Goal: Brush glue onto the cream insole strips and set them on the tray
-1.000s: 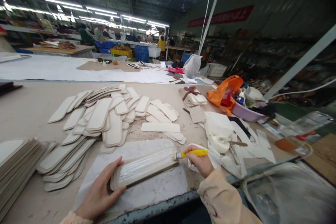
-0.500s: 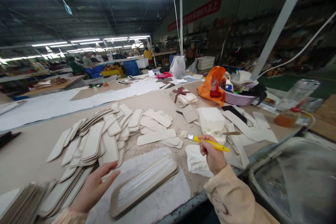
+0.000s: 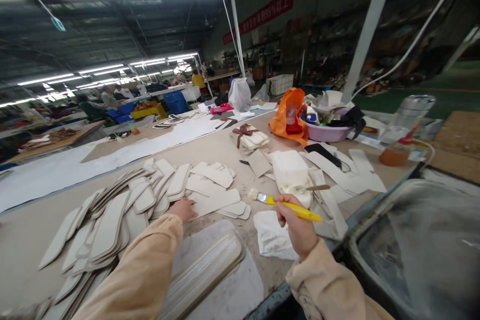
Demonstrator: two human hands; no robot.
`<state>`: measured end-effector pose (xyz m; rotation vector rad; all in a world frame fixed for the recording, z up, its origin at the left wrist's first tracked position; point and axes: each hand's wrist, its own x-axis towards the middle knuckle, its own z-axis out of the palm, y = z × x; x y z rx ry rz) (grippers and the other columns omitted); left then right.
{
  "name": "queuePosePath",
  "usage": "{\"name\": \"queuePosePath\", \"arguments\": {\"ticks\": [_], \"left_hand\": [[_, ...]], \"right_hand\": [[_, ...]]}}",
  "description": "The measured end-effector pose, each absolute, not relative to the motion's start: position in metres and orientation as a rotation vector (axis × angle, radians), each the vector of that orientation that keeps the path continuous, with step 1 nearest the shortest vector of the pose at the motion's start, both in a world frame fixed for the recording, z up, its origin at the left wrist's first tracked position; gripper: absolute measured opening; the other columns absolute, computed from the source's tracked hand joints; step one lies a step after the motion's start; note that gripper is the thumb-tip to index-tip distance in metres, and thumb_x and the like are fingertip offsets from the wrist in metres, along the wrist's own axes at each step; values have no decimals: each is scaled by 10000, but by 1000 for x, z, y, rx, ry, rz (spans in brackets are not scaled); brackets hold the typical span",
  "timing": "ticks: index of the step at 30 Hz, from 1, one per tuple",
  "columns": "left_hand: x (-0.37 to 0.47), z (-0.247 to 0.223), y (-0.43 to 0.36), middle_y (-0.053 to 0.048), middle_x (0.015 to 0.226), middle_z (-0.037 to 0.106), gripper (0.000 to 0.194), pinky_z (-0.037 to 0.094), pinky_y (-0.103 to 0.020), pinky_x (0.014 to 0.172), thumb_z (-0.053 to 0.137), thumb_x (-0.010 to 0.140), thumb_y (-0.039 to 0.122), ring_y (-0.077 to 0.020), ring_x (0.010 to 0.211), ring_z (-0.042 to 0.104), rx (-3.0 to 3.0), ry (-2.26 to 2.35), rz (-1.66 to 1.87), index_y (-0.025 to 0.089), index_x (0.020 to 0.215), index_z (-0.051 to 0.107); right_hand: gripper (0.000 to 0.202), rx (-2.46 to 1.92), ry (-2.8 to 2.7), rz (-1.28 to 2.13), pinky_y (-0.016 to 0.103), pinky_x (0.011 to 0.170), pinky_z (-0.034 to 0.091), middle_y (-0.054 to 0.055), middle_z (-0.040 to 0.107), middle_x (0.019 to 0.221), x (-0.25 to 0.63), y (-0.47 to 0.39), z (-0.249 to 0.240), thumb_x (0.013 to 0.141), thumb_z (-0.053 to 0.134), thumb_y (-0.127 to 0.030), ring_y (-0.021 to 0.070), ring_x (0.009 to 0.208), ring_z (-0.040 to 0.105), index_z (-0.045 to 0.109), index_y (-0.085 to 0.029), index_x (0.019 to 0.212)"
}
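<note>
My right hand is closed around the yellow handle of a paintbrush, whose bristles, clotted with pale paste, point left. My left hand reaches over the near edge of a heap of flat cream strips with rounded ends. Its fingertips, thumb and finger apart, touch the left end of one cream strip. Below, a small stack of strips, its top one wet and shiny, lies on a white sheet; my left sleeve covers part of it. A white block of paste stands beyond the brush.
The loose cream strips spread left. A crumpled white cloth lies beside my right hand. Behind are a tied bundle, an orange bag and a purple basin. A plastic-lined bin stands at right.
My left hand has moved forward from beside the wet stack to the cream strip. My right hand still holds the paintbrush. The view has turned slightly right.
</note>
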<state>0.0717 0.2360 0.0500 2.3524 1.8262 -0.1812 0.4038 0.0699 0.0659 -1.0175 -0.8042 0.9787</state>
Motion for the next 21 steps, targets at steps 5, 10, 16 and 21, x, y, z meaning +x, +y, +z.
{"name": "queuePosePath", "arguments": {"ticks": [5, 10, 16, 21], "left_hand": [[73, 49, 236, -48, 998, 627, 260, 489, -404, 829, 609, 835, 367, -198, 913, 600, 2328, 1878, -235, 135, 953, 613], [77, 57, 229, -28, 868, 616, 186, 472, -355, 759, 581, 846, 330, -162, 796, 582, 2339, 1898, -135, 144, 847, 596], [63, 110, 208, 35, 643, 531, 182, 378, -255, 635, 424, 875, 349, -146, 647, 519, 2365, 1840, 241, 216, 798, 520], [37, 152, 167, 40, 749, 564, 288, 390, -226, 677, 391, 865, 502, -138, 711, 519, 2342, 1772, 395, 241, 866, 514]], "right_hand": [[195, -1036, -828, 957, 218, 465, 317, -59, 451, 527, 404, 71, 65, 813, 570, -370, 96, 476, 395, 569, -180, 860], [192, -1074, -858, 917, 214, 458, 330, -53, 465, 538, 403, 70, 65, 830, 568, -366, 95, 479, 411, 579, -177, 863], [247, -1056, -915, 763, 232, 508, 449, -2, 603, 698, 395, 70, 61, 886, 549, -391, 112, 541, 529, 586, -195, 1032], [176, -1040, -1046, 661, 278, 679, 527, 43, 653, 948, 384, 69, 61, 909, 536, -361, 152, 779, 638, 598, -218, 991]]}}
